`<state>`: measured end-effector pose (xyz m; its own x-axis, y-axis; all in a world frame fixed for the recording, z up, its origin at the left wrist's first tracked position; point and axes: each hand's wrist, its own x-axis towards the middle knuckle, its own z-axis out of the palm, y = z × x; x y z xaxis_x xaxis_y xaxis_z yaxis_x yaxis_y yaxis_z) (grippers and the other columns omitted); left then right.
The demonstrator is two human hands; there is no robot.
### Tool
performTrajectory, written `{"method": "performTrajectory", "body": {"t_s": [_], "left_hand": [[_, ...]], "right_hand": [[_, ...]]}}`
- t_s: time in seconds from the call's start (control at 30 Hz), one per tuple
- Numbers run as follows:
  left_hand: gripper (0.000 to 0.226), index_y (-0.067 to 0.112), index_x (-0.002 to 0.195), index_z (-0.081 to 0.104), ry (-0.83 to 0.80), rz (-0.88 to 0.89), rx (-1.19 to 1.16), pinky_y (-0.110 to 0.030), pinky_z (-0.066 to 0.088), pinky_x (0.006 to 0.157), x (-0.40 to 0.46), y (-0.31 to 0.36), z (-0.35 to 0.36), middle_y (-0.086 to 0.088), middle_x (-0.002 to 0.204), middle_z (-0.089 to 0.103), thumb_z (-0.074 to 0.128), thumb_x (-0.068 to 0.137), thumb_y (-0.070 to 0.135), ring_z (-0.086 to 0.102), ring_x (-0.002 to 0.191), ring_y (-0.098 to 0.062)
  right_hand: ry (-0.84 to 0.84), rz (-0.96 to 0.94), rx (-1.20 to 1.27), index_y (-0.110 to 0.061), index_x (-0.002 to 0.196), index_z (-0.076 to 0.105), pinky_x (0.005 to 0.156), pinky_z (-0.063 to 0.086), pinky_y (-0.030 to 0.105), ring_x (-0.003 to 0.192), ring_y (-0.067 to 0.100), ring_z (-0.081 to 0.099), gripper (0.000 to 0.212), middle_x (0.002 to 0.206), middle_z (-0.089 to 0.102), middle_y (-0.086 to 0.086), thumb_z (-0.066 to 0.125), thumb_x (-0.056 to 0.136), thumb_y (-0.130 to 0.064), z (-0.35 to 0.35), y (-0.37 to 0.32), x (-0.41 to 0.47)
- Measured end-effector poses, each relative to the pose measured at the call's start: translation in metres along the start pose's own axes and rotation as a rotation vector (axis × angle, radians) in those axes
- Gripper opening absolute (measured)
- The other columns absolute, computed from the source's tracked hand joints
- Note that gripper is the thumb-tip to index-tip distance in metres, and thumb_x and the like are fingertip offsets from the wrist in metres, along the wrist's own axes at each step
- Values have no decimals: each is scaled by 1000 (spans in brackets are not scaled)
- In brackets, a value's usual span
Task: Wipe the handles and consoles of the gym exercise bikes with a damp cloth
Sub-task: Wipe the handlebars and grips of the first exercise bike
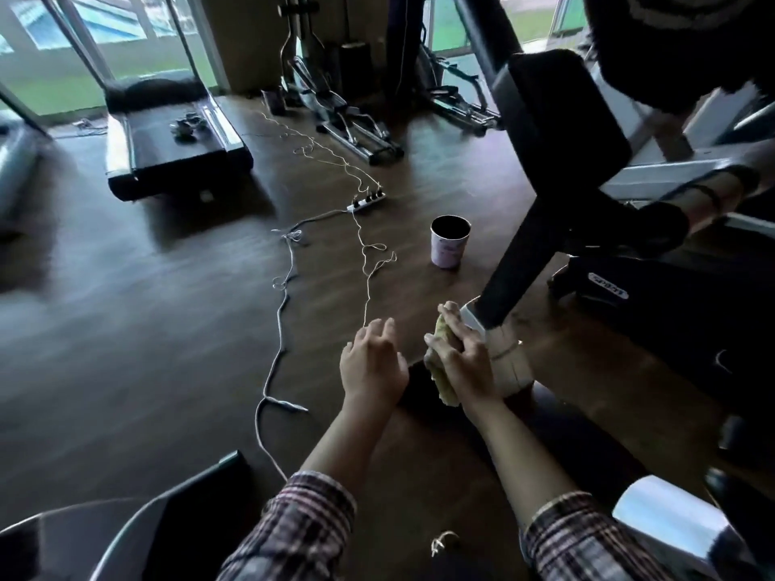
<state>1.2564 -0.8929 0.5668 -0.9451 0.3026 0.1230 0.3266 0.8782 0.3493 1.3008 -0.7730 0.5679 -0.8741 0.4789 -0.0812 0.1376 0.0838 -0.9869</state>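
My right hand [459,354] grips a yellowish cloth [441,381] and presses it against the lower silver end of a black bar [528,253] of the exercise bike. The cloth hangs down below my palm. My left hand [371,362] hovers just left of it, fingers spread, holding nothing. The bike's black console pad [557,115] rises above the bar at the upper right, with its grey frame [667,169] running off to the right.
A pink cup [448,241] stands on the dark wooden floor just beyond my hands. A white power strip [367,201] and loose cables [281,312] trail across the floor. A treadmill [172,136] sits at far left. A chrome tube [667,517] is at lower right.
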Motion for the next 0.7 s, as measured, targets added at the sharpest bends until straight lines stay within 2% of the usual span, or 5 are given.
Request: {"method": "performTrajectory", "body": {"t_s": [0.17,0.37,0.47,0.6,0.7], "left_hand": [[51,16,137,42,-86,-128,27,-37,46,88,28,-37,3,0,133,50,52,87,20,47,125,-21],[46,15,132,46,-134,-233,75,-39,42,95,84,-78,12,-3,130,53,49,87,18,49,123,-24],[46,15,134,44,-158,-260,122,-40,39,98,123,-96,16,-3,131,53,47,89,18,48,124,-23],[46,17,135,43,-191,-288,151,-37,39,95,168,-113,19,-1,132,52,47,89,18,48,124,-22],[43,17,131,45,-201,-302,179,-37,39,94,197,-121,22,-1,131,53,47,88,19,48,124,-21]], "right_hand": [[-111,0,-88,-28,134,58,114,33,30,125,5,45,50,140,48,1,67,85,-20,42,5,32],[-173,15,-120,-24,131,61,100,33,16,114,5,49,46,129,52,3,67,86,-14,93,9,97],[-213,26,-115,-25,127,64,110,38,29,119,11,52,45,131,56,3,70,83,-16,121,15,135],[-246,131,-62,-54,109,66,98,48,58,108,29,63,50,126,62,6,70,61,-46,149,47,193],[-252,173,6,-60,99,66,100,45,59,104,26,57,45,132,60,7,69,57,-45,157,50,223]]}}
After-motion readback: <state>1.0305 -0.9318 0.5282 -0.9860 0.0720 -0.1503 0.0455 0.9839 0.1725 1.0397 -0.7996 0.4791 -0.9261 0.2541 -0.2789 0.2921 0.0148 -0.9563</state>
